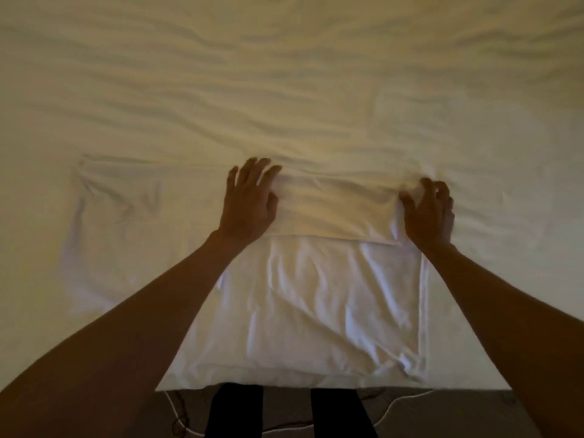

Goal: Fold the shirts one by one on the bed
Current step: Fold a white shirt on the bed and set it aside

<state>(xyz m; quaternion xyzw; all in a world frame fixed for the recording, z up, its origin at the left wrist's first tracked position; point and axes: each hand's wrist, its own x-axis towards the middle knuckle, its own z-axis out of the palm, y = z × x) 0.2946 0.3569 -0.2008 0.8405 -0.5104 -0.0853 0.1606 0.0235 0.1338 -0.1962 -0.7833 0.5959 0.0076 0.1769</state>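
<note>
A white shirt (316, 311) lies flat on the bed near its front edge, its far part folded back toward me into a band (335, 210). My left hand (249, 203) rests on the left end of that band, fingers spread and fairly straight, slightly blurred. At the right end of the band, my right hand (428, 213) has its fingers curled and grips the cloth at the fold's edge. Both forearms reach in from the bottom corners.
Another white garment (120, 222) lies spread flat on the bed to the left of the shirt. The cream bed sheet (284, 90) stretches wrinkled beyond. At the bottom are the bed's front edge, dark legs (234, 412) and a white cable (395, 406) on the floor.
</note>
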